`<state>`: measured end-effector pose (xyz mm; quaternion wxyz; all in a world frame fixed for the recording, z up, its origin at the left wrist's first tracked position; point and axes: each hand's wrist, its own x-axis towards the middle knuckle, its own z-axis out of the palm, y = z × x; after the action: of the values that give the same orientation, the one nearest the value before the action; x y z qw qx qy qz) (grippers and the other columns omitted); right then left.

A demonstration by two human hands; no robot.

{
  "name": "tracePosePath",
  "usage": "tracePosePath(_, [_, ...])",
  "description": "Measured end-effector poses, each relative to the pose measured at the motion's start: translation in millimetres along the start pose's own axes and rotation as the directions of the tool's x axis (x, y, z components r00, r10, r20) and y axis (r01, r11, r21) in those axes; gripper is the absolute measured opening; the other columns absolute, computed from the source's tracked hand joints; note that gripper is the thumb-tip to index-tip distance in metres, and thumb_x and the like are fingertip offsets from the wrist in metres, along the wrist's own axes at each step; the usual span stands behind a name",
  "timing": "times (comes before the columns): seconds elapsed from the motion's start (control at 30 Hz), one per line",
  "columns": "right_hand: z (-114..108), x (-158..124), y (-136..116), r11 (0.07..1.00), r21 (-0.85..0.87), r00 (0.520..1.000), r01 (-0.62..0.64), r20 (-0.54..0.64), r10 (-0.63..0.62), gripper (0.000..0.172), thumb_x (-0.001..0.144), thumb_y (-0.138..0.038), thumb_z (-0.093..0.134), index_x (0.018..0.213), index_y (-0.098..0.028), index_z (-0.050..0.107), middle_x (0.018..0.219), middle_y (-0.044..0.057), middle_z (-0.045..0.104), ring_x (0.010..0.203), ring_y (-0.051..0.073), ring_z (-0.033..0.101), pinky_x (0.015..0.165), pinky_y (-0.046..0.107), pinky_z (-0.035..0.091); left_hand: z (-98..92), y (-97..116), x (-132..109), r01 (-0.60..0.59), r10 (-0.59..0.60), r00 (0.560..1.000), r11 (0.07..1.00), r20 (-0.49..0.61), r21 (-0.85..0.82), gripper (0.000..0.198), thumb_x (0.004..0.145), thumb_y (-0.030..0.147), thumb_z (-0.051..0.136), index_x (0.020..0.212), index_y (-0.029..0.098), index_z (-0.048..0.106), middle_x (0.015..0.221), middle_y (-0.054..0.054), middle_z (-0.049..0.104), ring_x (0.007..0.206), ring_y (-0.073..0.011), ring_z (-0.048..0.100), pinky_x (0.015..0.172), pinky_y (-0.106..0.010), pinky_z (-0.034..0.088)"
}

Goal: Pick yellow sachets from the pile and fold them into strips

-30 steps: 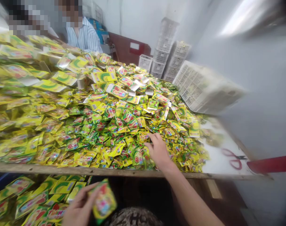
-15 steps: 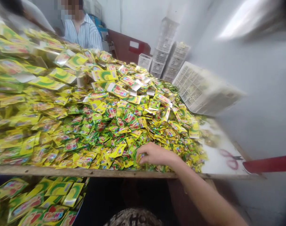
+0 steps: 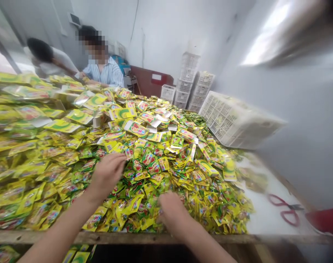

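Observation:
A wide heap of small yellow-and-green sachets [image 3: 152,179] with bright printed fronts covers the table. My left hand [image 3: 107,173] hovers over the heap's middle, its fingers pressed together and pointing right, close to some green sachets. What they hold, if anything, I cannot make out. Lower and to the right, my right hand [image 3: 170,208] is down among the sachets near the table's front edge. Motion blurs it, and its fingers are bent down out of sight. Flat yellow cartons [image 3: 137,128], some with open white flaps, lie on top of the heap behind my hands.
Red-handled scissors [image 3: 285,210] lie on the white tabletop [image 3: 261,223] at right, near a red object [image 3: 325,219]. A white plastic crate [image 3: 232,120] stands tilted at the back right, with stacked crates [image 3: 184,84] beyond. Two people [image 3: 106,73] sit across the heap.
My left hand has come into view over the heap. My right hand stays low among the sachets, now more blurred. The view has tilted up, so the table sits lower in the picture.

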<state>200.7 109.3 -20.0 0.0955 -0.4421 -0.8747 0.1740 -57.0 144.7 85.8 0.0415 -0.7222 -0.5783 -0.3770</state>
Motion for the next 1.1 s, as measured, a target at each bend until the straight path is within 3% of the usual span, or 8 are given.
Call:
tracePosePath(0.13, [-4.1, -8.0, 5.6, 0.996, 0.004, 0.996, 0.092, -0.010, -0.092, 0.034, 0.072, -0.036, 0.080, 0.092, -0.020, 0.059, 0.098, 0.007, 0.059, 0.094, 0.026, 0.050, 0.081, 0.038, 0.040, 77.2, 21.4, 56.4, -0.104, 0.092, 0.957, 0.994, 0.275, 0.027, 0.016, 0.085, 0.033, 0.063, 0.088, 0.019, 0.068, 0.087, -0.006, 0.072, 0.089, -0.0218, 0.064, 0.086, -0.035, 0.045])
tracePosePath(0.23, [-11.7, -14.9, 11.9, 0.987, 0.124, 0.991, 0.099, -0.097, -0.087, 0.027, 0.076, -0.030, 0.077, 0.090, -0.020, 0.056, 0.100, 0.005, 0.060, 0.094, 0.024, 0.051, 0.081, 0.035, 0.039, 113.0, 45.3, 60.5, -0.115, 0.077, 0.924, 0.990, 0.375, 0.078, 0.032, 0.063, 0.035, 0.082, 0.083, 0.017, 0.067, 0.086, -0.009, 0.071, 0.090, -0.0287, 0.062, 0.090, -0.042, 0.040])
tracePosePath(0.3, [-19.1, -17.5, 18.7, 0.953, 0.299, 0.983, 0.051, -0.181, 0.004, 0.022, 0.080, -0.027, 0.073, 0.090, -0.021, 0.055, 0.093, 0.003, 0.060, 0.088, 0.021, 0.053, 0.077, 0.031, 0.039, 120.4, 54.2, 52.2, -0.096, 0.041, 0.918, 0.988, 0.395, 0.120, 0.032, 0.062, 0.029, 0.082, 0.086, 0.016, 0.065, 0.088, -0.011, 0.071, 0.093, -0.0312, 0.061, 0.092, -0.047, 0.036])
tracePosePath(0.53, [-58.8, -16.1, 39.0, 0.611, 0.790, 0.912, -0.049, -0.213, 0.350, 0.022, 0.090, -0.041, 0.057, 0.095, -0.020, 0.053, 0.069, -0.004, 0.053, 0.063, 0.014, 0.048, 0.059, 0.024, 0.036, 88.3, 26.3, 56.0, 0.069, -0.144, 0.943, 0.966, 0.300, 0.248, 0.024, 0.093, 0.034, 0.047, 0.099, 0.022, 0.067, 0.100, -0.008, 0.071, 0.099, -0.0248, 0.061, 0.088, -0.034, 0.040])
tracePosePath(0.73, [-43.8, -17.1, 22.6, 0.529, 0.848, 0.923, -0.029, -0.181, 0.340, 0.019, 0.084, -0.036, 0.064, 0.087, -0.019, 0.056, 0.073, -0.003, 0.058, 0.069, 0.015, 0.053, 0.064, 0.024, 0.039, 75.8, -8.6, 80.5, 0.386, -0.456, 0.887, 0.818, 0.072, 0.427, 0.033, 0.073, 0.042, 0.070, 0.089, 0.014, 0.063, 0.103, -0.023, 0.065, 0.108, -0.0458, 0.051, 0.086, -0.056, 0.036])
tracePosePath(0.9, [-25.9, -21.7, 23.5, 0.516, 0.854, 0.911, -0.067, -0.158, 0.380, 0.021, 0.085, -0.039, 0.063, 0.089, -0.019, 0.056, 0.074, -0.002, 0.060, 0.069, 0.015, 0.054, 0.063, 0.025, 0.039, 79.4, -9.1, 75.8, 0.324, -0.413, 0.854, 0.898, 0.316, 0.299, 0.029, 0.077, 0.043, 0.067, 0.089, 0.019, 0.058, 0.087, -0.007, 0.067, 0.089, -0.0292, 0.061, 0.079, -0.043, 0.044])
tracePosePath(1.0, [-29.1, -22.2, 29.1, 0.520, 0.853, 0.883, -0.054, -0.203, 0.424, 0.022, 0.086, -0.040, 0.062, 0.088, -0.019, 0.056, 0.075, -0.002, 0.060, 0.070, 0.015, 0.053, 0.065, 0.025, 0.040, 71.0, -12.2, 70.1, 0.227, -0.260, 0.787, 0.965, 0.559, 0.129, 0.025, 0.081, 0.037, 0.068, 0.092, 0.016, 0.060, 0.087, -0.002, 0.066, 0.078, -0.0182, 0.062, 0.074, -0.035, 0.049])
tracePosePath(1.1, [-34.1, -22.1, 29.1, 0.515, 0.857, 0.873, -0.024, -0.233, 0.428, 0.022, 0.087, -0.041, 0.062, 0.088, -0.019, 0.057, 0.078, -0.001, 0.061, 0.074, 0.016, 0.055, 0.068, 0.025, 0.041, 65.6, -22.3, 69.4, 0.199, -0.168, 0.729, 0.980, 0.663, 0.030, 0.022, 0.087, 0.032, 0.064, 0.098, 0.014, 0.062, 0.093, -0.003, 0.066, 0.080, -0.0165, 0.063, 0.073, -0.035, 0.052])
